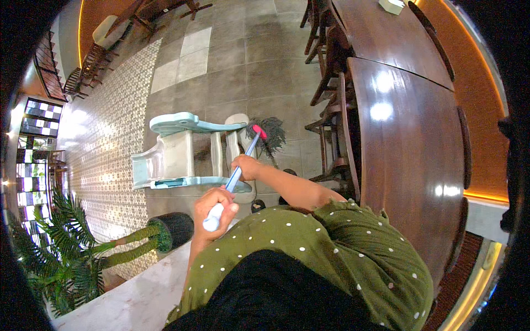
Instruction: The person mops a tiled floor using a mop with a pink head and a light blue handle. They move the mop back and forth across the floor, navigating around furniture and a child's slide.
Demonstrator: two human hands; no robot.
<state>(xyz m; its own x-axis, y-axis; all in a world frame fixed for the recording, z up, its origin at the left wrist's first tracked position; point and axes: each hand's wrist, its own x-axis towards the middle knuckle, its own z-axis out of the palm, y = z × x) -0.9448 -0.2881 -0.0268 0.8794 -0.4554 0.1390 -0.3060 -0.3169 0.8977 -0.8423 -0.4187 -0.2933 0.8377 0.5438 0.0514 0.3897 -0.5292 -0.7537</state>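
A string mop slants away from me, its light blue handle [233,179] running up to a pink socket [259,131] and a dark grey head [273,135] spread on the floor. My left hand [212,212] is wrapped round the handle near its top end. Farther down, my right hand [248,167] also grips it. The mop head lies at the right end of a small pale blue and white plastic slide [187,122], by its foot. Whether the strands touch the slide, I cannot tell.
Along the right stand long dark wooden tables [408,149] with wooden chairs [337,127] beside them. At lower left a palm-like plant [66,248] rises from a black pot [175,229], next to a pale marble surface [127,289]. Grey tiles [226,49] and a patterned strip [110,143] cover the floor.
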